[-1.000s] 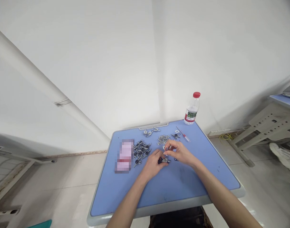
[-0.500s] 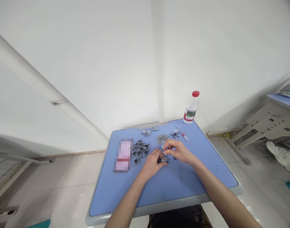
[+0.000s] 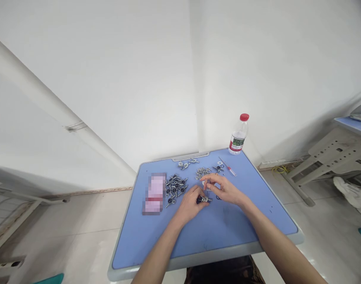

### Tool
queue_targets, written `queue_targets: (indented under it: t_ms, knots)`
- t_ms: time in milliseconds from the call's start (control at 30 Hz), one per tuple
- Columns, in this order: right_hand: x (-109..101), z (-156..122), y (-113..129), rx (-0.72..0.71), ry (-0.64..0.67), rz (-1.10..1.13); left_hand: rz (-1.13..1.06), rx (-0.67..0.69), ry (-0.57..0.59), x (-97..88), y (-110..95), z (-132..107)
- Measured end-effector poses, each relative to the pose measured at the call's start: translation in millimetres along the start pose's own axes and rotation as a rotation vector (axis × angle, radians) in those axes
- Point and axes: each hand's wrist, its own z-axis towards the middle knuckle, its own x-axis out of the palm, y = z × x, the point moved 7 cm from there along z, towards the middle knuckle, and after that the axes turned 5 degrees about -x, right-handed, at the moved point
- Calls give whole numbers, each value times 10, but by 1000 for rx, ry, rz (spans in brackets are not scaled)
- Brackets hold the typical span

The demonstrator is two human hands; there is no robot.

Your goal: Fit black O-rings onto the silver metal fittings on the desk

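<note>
My left hand [image 3: 191, 205] is closed around a small metal fitting with a dark end [image 3: 204, 199], steadying it low on the blue table [image 3: 227, 225]. Above that fitting, my right hand [image 3: 223, 189] has its thumb and fingers around a slim, clear-handled screwdriver [image 3: 208, 187], held upright with its lower end at the fitting. The fingers hide much of it. Just left of my left hand lies a heap of metal fittings with round black parts [image 3: 176, 187]. Beyond my hands is a pile of small screws [image 3: 203, 172]. Dark rings [image 3: 218, 197] lie beside my right hand.
Several metal pieces [image 3: 186, 163] lie at the back edge. Another screwdriver [image 3: 228, 167] with a red-and-clear handle rests at back right, near a flange and fitting [image 3: 218, 167]. A red-capped bottle [image 3: 238, 136] stands in the far corner. A blurred pink object [image 3: 154, 194] lies left.
My right hand's fingers have shifted and spread a little around the screwdriver. My left hand keeps its hold on the fitting in the same place.
</note>
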Motion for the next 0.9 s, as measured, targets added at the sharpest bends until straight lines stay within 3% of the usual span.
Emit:
queue_targets:
  t_ms: [233, 400, 533, 900]
  knots:
    - [48, 17, -19, -109, -68, -86, -7, -17, -14, -6, -10, -4]
    - [-6, 9, -57, -3, -87, 59, -8, -28, -1, 2, -1, -2]
    - [14, 5, 39, 4, 0, 147, -16, -13, 21, 12, 5, 4]
    - [26, 25, 28, -84, -52, 1, -15, -20, 1, -16, -18, 7]
